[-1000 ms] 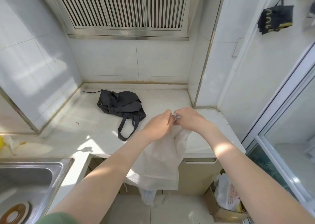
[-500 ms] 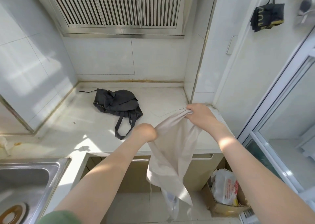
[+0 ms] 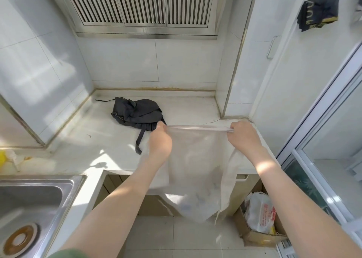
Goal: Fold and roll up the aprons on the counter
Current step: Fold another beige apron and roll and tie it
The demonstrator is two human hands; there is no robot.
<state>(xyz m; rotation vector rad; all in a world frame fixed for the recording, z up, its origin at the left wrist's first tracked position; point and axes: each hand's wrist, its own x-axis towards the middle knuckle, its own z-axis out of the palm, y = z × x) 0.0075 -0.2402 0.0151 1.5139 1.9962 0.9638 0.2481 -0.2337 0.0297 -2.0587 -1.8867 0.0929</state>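
The biggest risk, as I judge it, is with the pale apron [image 3: 195, 165]: both hands hold it in the air in front of the counter [image 3: 192, 108], stretched by its top edge, and most of the cloth hangs below the hands, past the counter's front edge and down towards the floor; if it is laid down from this position without being lifted further away from the body, the lower half will probably stay hanging over the edge and pull the rest off, or the fold will come out crooked. The cloth is blurred in the lower part, so it seems to swing, and one long flap hangs apart below the right hand [image 3: 243, 135], which could fold under itself unnoticed. A smaller risk is the dark apron [image 3: 137, 112], which lies crumpled on the counter just beyond the left hand [image 3: 159, 143], its strap [image 3: 140, 140] trailing towards this hand; the pale cloth may land on it or catch the strap. About the look: the pale apron is thin, cream and half transparent, its top edge tight like a line between the hands. The left hand is closed in a fist on one end of this edge, the right hand pinches the other end, fingers closed on the cloth
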